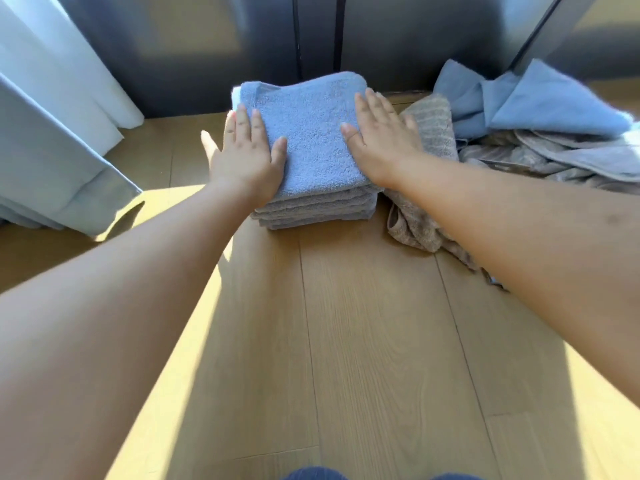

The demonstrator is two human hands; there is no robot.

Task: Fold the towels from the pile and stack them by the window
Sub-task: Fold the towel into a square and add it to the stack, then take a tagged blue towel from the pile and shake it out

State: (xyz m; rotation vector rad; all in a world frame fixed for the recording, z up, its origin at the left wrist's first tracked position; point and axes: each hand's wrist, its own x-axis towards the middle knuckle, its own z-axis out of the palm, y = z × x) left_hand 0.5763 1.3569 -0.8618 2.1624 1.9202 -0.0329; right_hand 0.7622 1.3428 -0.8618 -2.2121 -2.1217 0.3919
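Pressing flat: left hand (244, 157) and right hand (379, 140), fingers straight, rest on the blue towel (311, 140) topping the folded stack (315, 209), centre frame on the floor (346, 341) by the window (242, 46). Unfolded pile (540, 133) at right, beige towel (426, 216) beside the stack.

- We see two bare forearms (138, 271), uncovered right to the frame's edge.
- Our left hand (242, 157) and right hand (377, 140) are bare too.
- Dark blue fabric (311, 474) shows at the bottom edge.
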